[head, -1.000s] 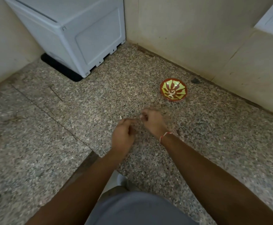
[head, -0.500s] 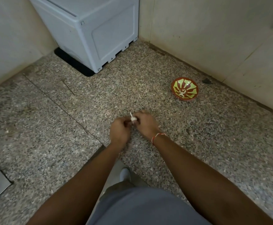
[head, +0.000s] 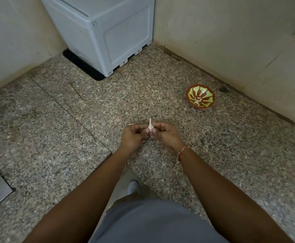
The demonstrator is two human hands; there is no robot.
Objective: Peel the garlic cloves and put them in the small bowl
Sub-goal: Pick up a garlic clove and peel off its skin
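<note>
A pale garlic clove [head: 150, 126], teardrop-shaped with a thin papery tip pointing up, sits between the two hands above the speckled granite counter [head: 73, 146]. The left hand [head: 134, 136] pinches it from one side with curled fingers, and the right hand [head: 164, 135] pinches it from the other, the fingertips of both meeting round its lower half so that only the top and tip show. A red and white thread bracelet [head: 181, 152] circles the right wrist.

The small bowl [head: 200, 96] stands well apart, farther back and to the right, near the cream wall [head: 231, 41]. It is round and glossy, with a red-brown rim and a yellow-green inside painted with red-brown rays; something pale lies at its bottom, too small to tell. A dark speck [head: 223, 89] lies just beside it at the foot of the wall.

In the back corner a grey-white boxy plastic appliance [head: 108, 28] rests on a black mat [head: 83, 67]. Nothing lies on the counter between the hands and the bowl.
</note>
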